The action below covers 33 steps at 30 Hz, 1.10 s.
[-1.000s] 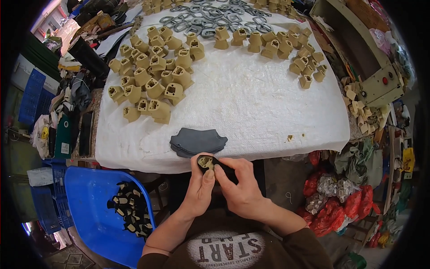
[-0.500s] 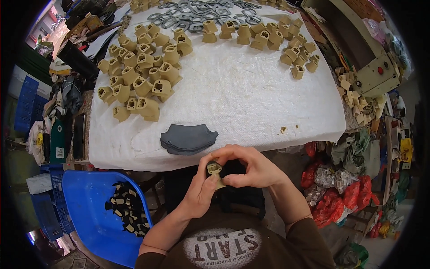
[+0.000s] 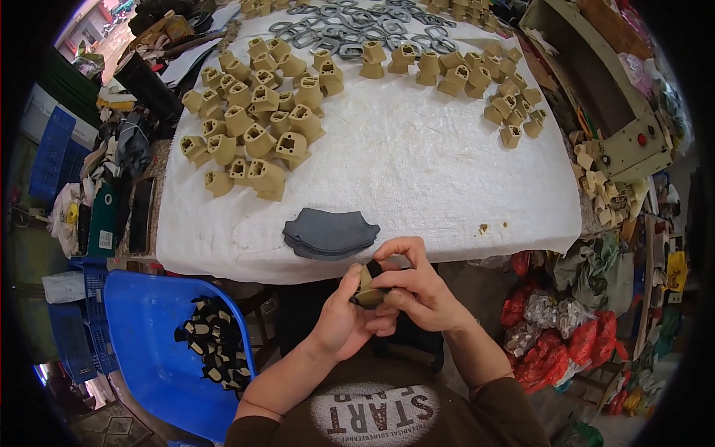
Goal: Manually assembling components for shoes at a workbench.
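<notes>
My left hand [image 3: 339, 320] grips a small tan hollow piece [image 3: 365, 280] just off the table's front edge. Dark material, looking like a thin sheet, wraps part of that piece. From the other side my right hand [image 3: 426, 292] pinches it, thumb and fingers pressing at the dark material. Behind my hands a stack of curved dark grey sheets [image 3: 331, 232] lies on the white table cover [image 3: 417, 171]. Many similar tan hollow pieces [image 3: 261, 139] stand in a cluster at the left of the table. More tan pieces [image 3: 477, 74] stand at the far right.
Grey metal rings [image 3: 357, 26] lie at the table's far end. A blue basin [image 3: 141, 335] at my lower left holds several black-and-tan pieces [image 3: 216, 343]. Red plastic bags [image 3: 547, 357] sit at the right. A pale machine housing [image 3: 633, 145] borders the table's right side.
The tan piece has turned in my hands, its open end no longer facing up. My right fingers have moved from around it to pinching its side. The whole view has shifted slightly.
</notes>
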### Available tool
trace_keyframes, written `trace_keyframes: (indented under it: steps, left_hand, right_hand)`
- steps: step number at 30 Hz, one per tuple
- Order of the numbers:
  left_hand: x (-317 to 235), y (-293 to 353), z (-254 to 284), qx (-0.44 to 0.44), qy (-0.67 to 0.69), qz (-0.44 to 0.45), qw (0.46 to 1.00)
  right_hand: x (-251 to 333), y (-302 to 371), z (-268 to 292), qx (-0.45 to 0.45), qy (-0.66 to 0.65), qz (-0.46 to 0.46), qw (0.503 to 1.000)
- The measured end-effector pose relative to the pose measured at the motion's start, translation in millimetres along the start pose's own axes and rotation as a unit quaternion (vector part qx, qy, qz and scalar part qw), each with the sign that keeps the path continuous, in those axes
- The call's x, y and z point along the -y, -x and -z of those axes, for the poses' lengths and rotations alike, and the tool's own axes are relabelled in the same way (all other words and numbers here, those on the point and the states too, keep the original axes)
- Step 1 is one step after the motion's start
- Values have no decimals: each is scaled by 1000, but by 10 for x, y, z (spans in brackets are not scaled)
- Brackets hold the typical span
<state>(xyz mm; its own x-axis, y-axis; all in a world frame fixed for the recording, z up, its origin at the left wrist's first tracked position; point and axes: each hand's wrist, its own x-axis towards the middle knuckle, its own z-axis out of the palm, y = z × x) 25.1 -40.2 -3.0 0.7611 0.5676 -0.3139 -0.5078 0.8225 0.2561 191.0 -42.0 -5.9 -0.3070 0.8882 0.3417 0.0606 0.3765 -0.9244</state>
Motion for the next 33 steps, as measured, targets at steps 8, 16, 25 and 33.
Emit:
trace_keyframes:
  steps: [8,16,25,33]
  left_hand:
    - [49,-21,-20,-85,-60,-19,994]
    - [-102,36,68,-36,-303,-77,949]
    - [-142,22,122,61,-356,-173,916]
    - [-4,2,41,-45,-204,-216,954]
  right_hand:
    - [-37,33,-110,-59,-17,-39,997]
    - [-8,41,-60,-83,-318,-39,944]
    - [42,-4,68,21,-26,-36,999]
    - [88,-21,-58,89,-88,-120,985]
